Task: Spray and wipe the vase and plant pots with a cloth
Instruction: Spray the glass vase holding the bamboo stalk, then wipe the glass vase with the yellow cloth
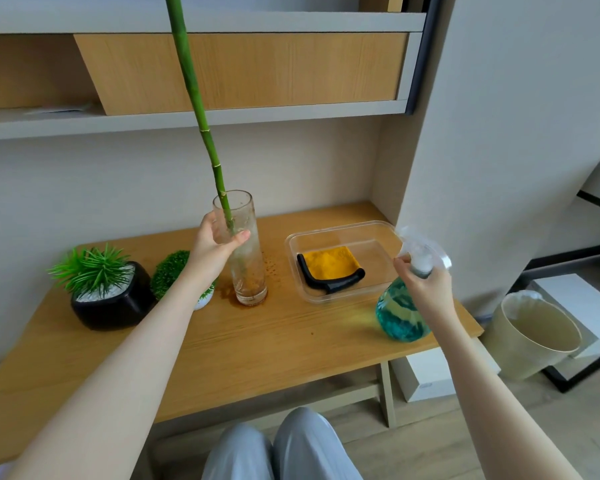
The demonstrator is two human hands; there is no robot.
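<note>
Wooden desk (257, 341) under wall shelving, wet around vase base | left hand (215, 245) wrapped around glass vase (243, 251) at 12 o'clock | right hand (425, 284) gripped spray bottle (400, 311) at 3 o'clock | cloth (331, 263) lay in clear tray (343, 230) | 2 plant pots (113, 301) at 9 o'clock

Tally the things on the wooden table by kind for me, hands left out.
Tall clear glass vases holding a green bamboo stalk: 1
Potted plants: 2, a black pot with spiky green plant and a white pot with round green shrub
Clear plastic trays: 1
Yellow cloths with black edge: 1
Blue-green spray bottles: 1
Total: 6
</note>
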